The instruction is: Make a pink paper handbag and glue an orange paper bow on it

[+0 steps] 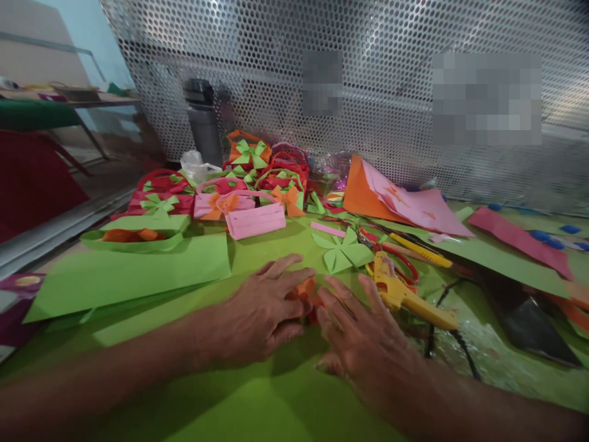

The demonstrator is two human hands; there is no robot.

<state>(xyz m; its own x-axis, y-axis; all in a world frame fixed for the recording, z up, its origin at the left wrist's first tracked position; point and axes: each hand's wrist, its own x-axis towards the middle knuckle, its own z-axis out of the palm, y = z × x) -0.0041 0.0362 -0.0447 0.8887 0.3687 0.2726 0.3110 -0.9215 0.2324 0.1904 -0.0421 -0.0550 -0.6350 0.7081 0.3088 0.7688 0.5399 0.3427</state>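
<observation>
A small folded piece of orange paper [307, 287] lies on the green surface between my hands, mostly covered by fingers. My left hand [264, 307] curls its fingers around the piece from the left, the thumb below it. From the right, my right hand [356, 325] reaches in with spread fingers, its fingertips at the paper's edge. Just beyond them is a light green paper bow shape [343, 250]. Beside my right hand lies a yellow glue gun [405, 298], and red-handled scissors [405, 261] rest behind it.
Small paper handbags with bows, one of them pink [257, 221], are heaped behind. Green sheets [151, 264] spread at left, and pink sheets [414, 209] lie at right near a yellow cutter [421, 248]. A grey bottle [205, 126] stands before the perforated metal panel [276, 37].
</observation>
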